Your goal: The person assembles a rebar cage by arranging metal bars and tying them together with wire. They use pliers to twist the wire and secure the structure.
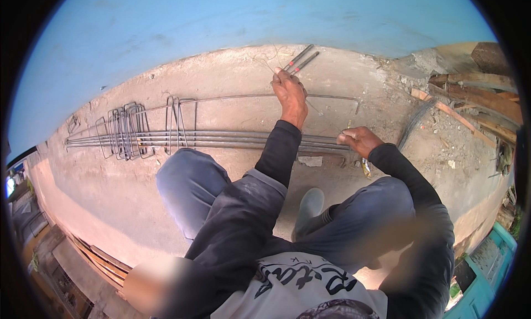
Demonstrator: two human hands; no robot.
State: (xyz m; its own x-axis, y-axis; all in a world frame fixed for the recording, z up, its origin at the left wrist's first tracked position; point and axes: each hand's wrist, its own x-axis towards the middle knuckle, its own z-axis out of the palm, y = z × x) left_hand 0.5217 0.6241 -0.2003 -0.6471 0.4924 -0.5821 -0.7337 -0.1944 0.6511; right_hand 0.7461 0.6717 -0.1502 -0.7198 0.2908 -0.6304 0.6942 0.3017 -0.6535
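Your left hand is curled at the near end of a two-handled tool with red bands, near the far edge of the concrete floor; whether it grips the tool cannot be told. Your right hand is narrow, fingertips at the right end of the steel rods; its grip is unclear. The rods lie lengthwise on the floor, with bent wire frames around their left part. One hooked bar passes just beyond the rods.
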